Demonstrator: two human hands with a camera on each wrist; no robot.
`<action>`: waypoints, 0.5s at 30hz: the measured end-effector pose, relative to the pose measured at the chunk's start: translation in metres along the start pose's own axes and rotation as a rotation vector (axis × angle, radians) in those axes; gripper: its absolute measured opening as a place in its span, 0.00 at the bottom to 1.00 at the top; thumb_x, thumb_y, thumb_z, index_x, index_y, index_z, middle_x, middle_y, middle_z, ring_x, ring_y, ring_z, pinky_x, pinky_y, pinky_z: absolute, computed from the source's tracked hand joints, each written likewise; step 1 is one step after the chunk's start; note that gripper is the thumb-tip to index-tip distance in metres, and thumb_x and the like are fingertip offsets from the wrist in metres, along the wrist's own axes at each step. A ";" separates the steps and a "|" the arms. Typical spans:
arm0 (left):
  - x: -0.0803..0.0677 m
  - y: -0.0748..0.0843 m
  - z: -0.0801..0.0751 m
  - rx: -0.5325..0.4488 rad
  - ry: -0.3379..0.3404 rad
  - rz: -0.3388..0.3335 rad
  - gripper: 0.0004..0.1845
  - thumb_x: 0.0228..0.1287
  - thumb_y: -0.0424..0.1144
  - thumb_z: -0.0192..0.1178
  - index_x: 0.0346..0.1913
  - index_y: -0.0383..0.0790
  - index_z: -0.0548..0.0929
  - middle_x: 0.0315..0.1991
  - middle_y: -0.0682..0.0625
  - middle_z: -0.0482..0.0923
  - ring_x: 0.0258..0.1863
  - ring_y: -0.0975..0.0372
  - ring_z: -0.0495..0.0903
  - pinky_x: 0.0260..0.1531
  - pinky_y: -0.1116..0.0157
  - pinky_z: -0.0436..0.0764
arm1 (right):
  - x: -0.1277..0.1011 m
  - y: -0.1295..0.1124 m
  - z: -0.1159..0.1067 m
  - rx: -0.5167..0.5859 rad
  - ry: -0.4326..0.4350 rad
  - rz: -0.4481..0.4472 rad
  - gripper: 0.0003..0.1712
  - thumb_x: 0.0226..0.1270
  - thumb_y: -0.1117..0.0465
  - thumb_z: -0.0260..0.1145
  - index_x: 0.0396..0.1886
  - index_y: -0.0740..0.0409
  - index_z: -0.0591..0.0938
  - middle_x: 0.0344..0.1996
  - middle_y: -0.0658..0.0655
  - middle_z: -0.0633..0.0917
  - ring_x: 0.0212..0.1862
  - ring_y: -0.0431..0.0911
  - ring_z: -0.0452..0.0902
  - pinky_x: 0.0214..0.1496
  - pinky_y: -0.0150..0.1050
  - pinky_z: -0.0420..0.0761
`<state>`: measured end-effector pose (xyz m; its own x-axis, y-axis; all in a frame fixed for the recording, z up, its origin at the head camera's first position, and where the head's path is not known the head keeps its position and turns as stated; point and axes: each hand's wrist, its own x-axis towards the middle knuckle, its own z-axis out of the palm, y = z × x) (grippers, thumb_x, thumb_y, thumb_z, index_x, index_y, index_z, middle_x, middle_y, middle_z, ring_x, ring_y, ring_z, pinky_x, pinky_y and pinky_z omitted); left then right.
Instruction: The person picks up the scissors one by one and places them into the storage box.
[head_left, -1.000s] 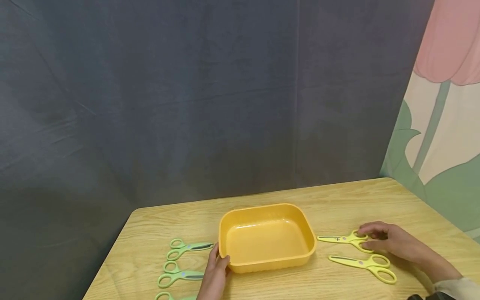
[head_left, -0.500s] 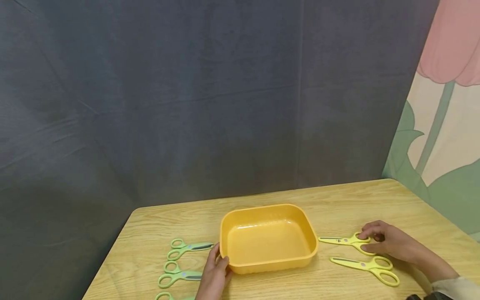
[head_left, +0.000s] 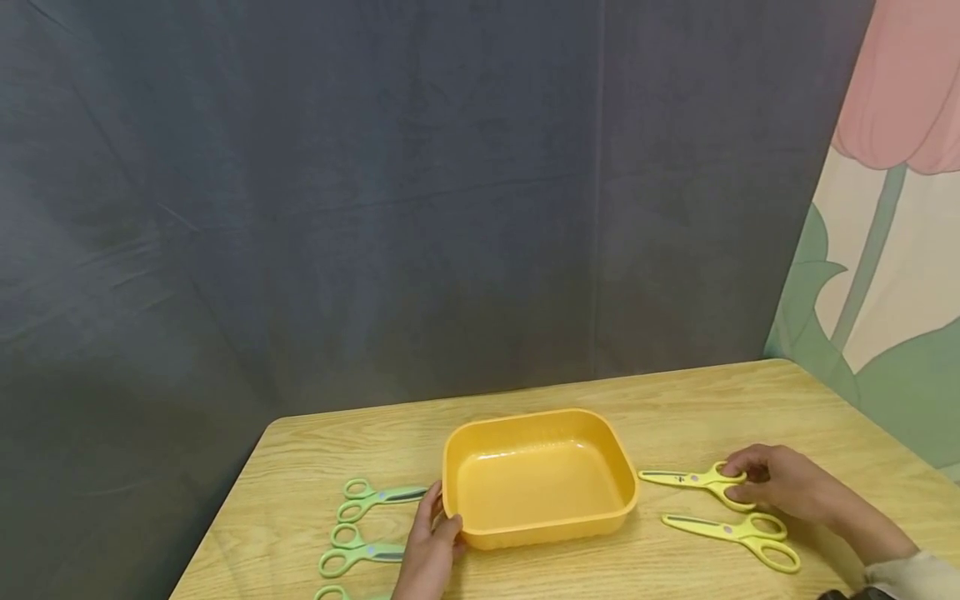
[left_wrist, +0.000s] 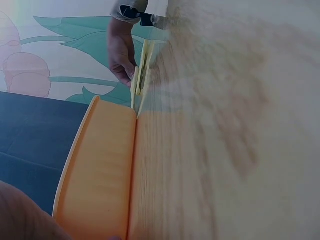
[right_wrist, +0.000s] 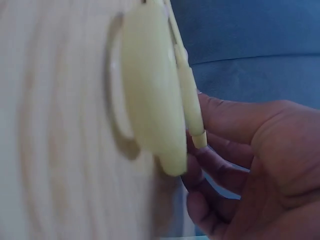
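A yellow-orange plastic tray [head_left: 540, 533] with raised walls sits mid-table in the head view. My left hand [head_left: 429, 550] grips its left front corner, thumb at the rim and fingers along the outer wall. To the right lie two yellow scissors, the farther pair [head_left: 686, 479] above the nearer pair [head_left: 738, 530]. My right hand [head_left: 787, 487] pinches the handle loops of the farther pair. In the right wrist view, the thumb [right_wrist: 232, 117] presses that handle, with the other fingers curled behind it. The nearer pair's handle [right_wrist: 150, 85] stands in front, untouched.
Left of the tray lie green scissors in a column: a far pair [head_left: 367, 497], a middle pair [head_left: 352, 550] and a near one [head_left: 332, 592] cut off by the frame. A dark curtain [head_left: 420, 208] hangs behind the wooden table [head_left: 360, 433].
My right hand's fingers have drawn in on the farther yellow scissors' handle. The left hand keeps its grip on the tray. The whole scene has shifted slightly in the view.
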<state>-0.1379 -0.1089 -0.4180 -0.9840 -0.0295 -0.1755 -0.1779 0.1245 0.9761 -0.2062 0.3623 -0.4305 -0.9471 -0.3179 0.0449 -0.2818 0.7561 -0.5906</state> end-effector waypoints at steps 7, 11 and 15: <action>0.000 0.001 0.000 -0.012 0.007 -0.012 0.35 0.75 0.33 0.46 0.79 0.36 0.45 0.74 0.25 0.51 0.61 0.42 0.75 0.48 0.56 0.83 | 0.000 -0.014 -0.004 -0.007 0.003 0.091 0.16 0.61 0.56 0.74 0.43 0.61 0.84 0.52 0.70 0.84 0.36 0.25 0.76 0.34 0.29 0.81; 0.000 0.000 -0.001 -0.017 -0.002 0.000 0.35 0.75 0.32 0.46 0.79 0.35 0.45 0.74 0.25 0.51 0.61 0.43 0.75 0.48 0.56 0.84 | -0.001 -0.015 -0.005 0.038 0.007 0.084 0.15 0.62 0.56 0.73 0.43 0.62 0.83 0.54 0.72 0.82 0.37 0.27 0.79 0.34 0.30 0.83; 0.000 0.000 -0.002 -0.021 -0.007 0.006 0.35 0.75 0.33 0.46 0.79 0.36 0.46 0.74 0.25 0.51 0.62 0.41 0.74 0.48 0.56 0.84 | 0.000 -0.015 -0.005 -0.023 0.057 0.072 0.14 0.60 0.54 0.75 0.40 0.57 0.85 0.53 0.68 0.83 0.38 0.26 0.78 0.37 0.29 0.82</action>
<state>-0.1380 -0.1105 -0.4177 -0.9852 -0.0222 -0.1700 -0.1714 0.1038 0.9797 -0.2024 0.3539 -0.4181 -0.9720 -0.2298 0.0496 -0.2158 0.7889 -0.5754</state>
